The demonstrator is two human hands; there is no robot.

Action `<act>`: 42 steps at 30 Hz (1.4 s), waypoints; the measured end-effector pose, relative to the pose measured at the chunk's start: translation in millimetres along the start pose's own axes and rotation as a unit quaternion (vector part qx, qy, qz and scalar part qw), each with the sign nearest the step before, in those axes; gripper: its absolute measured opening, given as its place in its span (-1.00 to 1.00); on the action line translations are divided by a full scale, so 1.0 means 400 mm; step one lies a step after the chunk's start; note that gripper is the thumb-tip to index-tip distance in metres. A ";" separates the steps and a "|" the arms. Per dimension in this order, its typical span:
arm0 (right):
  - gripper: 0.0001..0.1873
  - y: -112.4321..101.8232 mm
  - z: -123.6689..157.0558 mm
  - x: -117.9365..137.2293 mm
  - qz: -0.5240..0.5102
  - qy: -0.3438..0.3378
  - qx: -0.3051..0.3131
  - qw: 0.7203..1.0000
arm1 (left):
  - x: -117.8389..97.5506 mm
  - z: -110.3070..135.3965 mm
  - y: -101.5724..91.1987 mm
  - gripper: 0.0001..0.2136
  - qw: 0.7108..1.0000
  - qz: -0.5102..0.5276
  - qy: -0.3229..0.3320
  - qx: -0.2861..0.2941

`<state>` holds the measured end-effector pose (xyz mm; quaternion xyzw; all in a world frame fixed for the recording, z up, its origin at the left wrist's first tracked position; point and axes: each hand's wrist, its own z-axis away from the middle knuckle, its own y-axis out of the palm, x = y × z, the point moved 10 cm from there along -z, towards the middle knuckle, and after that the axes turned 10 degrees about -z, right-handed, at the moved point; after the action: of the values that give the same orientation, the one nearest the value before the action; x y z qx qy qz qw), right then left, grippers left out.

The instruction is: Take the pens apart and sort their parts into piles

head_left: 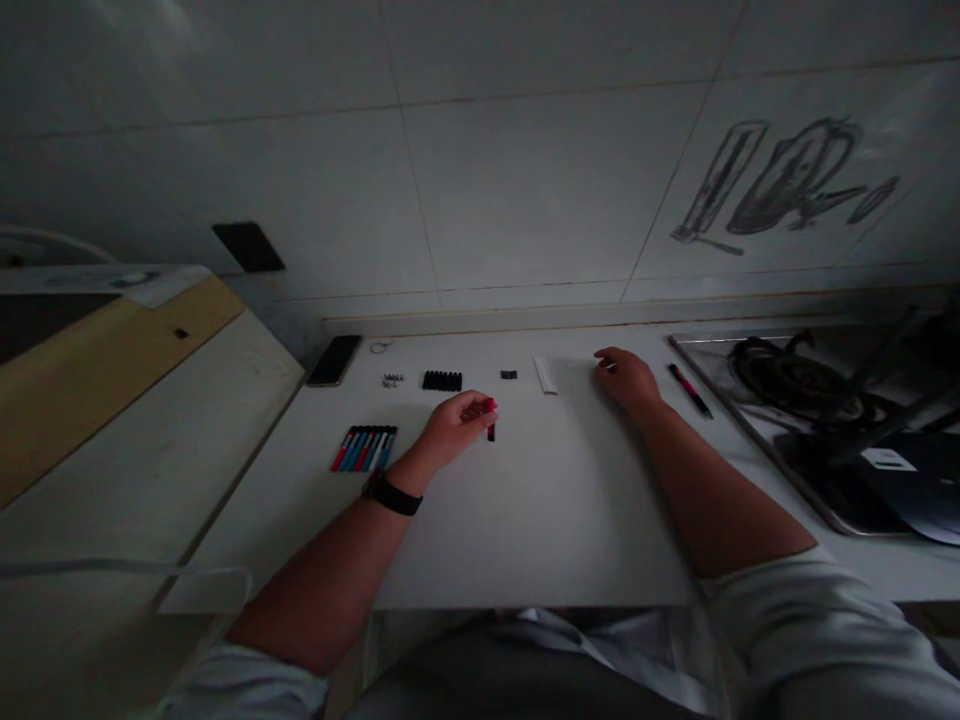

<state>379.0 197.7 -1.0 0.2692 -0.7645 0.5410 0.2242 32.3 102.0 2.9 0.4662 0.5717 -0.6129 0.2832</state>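
Note:
My left hand (457,425) is closed on a red and black pen barrel (491,420), held upright over the middle of the white counter. To the right, my right hand (628,380) has its fingers bent together around a thin white stick (611,366), only a little of which shows. Between the hands lie a small bundle of white sticks (545,376) and a few tiny dark parts (508,374). Behind my left hand is a row of short black tubes (442,381). Left of it are small metallic pieces, perhaps springs (391,380). Coloured pen barrels (364,449) lie side by side near my left wrist.
A red and black pen (690,390) lies between my right forearm and the gas stove (757,400). At the back left are a dark phone (335,360) and a small ring (381,347). A tiled wall (517,200) borders the counter (525,540) behind.

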 end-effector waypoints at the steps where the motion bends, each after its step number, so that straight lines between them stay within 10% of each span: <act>1: -0.64 0.009 -0.002 0.000 0.008 -0.005 0.000 1.000 | 0.001 0.000 -0.001 -0.79 1.000 0.000 0.003 -0.001; 22: -0.79 -0.032 0.013 0.011 -0.022 0.043 -0.093 0.995 | 0.022 -0.002 -0.026 -0.73 0.999 0.019 0.036 -0.018; 34: -0.84 0.081 0.181 0.509 -0.259 -0.199 0.088 0.941 | -0.085 0.027 -0.063 -0.87 0.959 -0.176 0.194 -0.109; 42: -0.87 0.130 0.215 0.547 -0.276 -0.225 0.047 0.933 | -0.103 0.035 -0.052 -0.84 0.948 -0.219 0.206 -0.105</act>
<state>175.6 93.2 74.1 0.5945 -0.6641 0.4187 0.1738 27.3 84.8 47.3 0.4134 0.7667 -0.4869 0.0651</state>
